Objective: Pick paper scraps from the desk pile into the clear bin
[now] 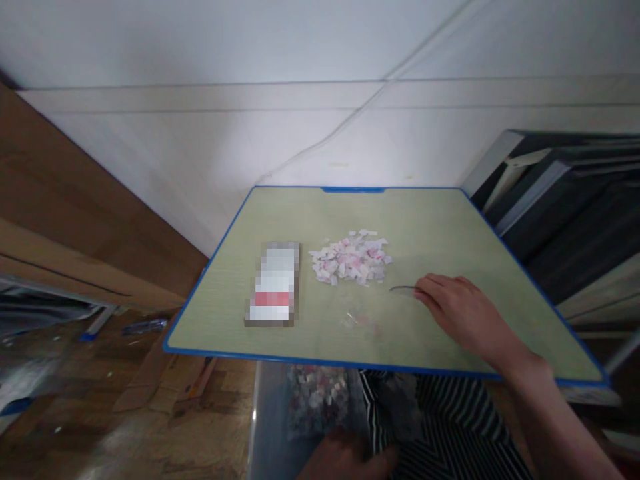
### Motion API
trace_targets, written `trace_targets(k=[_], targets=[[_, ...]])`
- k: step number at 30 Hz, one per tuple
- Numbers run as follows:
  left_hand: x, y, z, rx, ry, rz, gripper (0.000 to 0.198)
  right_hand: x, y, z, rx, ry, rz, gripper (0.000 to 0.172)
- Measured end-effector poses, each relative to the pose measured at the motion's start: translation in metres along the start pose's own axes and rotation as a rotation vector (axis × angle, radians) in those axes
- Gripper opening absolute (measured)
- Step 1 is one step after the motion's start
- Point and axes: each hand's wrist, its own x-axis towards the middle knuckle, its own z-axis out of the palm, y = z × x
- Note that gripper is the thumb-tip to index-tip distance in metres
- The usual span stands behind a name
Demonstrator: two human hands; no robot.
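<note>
My right hand is closed around a pair of thin, dark curved tweezers, resting low over the right part of the table top; the tips point left. To the left of the tips lies a heap of small white and pink paper-like pieces. Some small clear scraps are on the table top nearer to me. My left hand is below the table's front edge, blurred and partly cut off by the frame. It is beside a clear bag of small pale and reddish pieces; whether it holds anything is unclear.
The pale green folding table has a blue rim and stands against a white wall. A pixelated phone-like rectangle lies at its left. Cardboard leans on the left; dark panels stand at the right. Under the table's front is a grey bin.
</note>
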Motion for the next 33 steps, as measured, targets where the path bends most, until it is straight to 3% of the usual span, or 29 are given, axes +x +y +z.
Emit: trace_targets(k=[4,9,17,21,24,27,30,33], targets=[[0.001,-0.001,0.001,-0.002,0.039,-0.012,0.044,0.008,-0.024,0.002,0.07,0.017,0.035,0.026],[-0.001,-0.001,-0.013,-0.036,-0.011,-0.024,0.033,0.03,-0.052,0.019,0.117,0.003,0.073,0.021],[0.001,-0.001,-0.016,-0.058,-0.089,-0.034,0.039,0.045,-0.067,0.021,0.215,-0.044,-0.092,0.017],[0.0,-0.002,-0.003,-0.115,0.019,-0.009,0.034,0.036,-0.066,0.014,0.274,-0.042,-0.132,0.014],[-0.002,-0.004,0.01,-0.116,0.064,-0.018,0.033,0.019,-0.046,0.009,0.33,0.006,-0.006,0.021],[-0.001,-0.004,0.014,-0.113,0.103,-0.013,0.038,-0.005,-0.018,0.008,0.525,0.003,0.265,0.028],[0.0,-0.002,0.005,-0.104,0.048,-0.025,0.04,-0.024,-0.004,0.01,0.537,-0.024,0.416,0.033],[0.001,0.0,-0.008,-0.064,-0.038,-0.024,0.041,-0.027,-0.013,0.013,0.552,-0.009,0.449,0.034]])
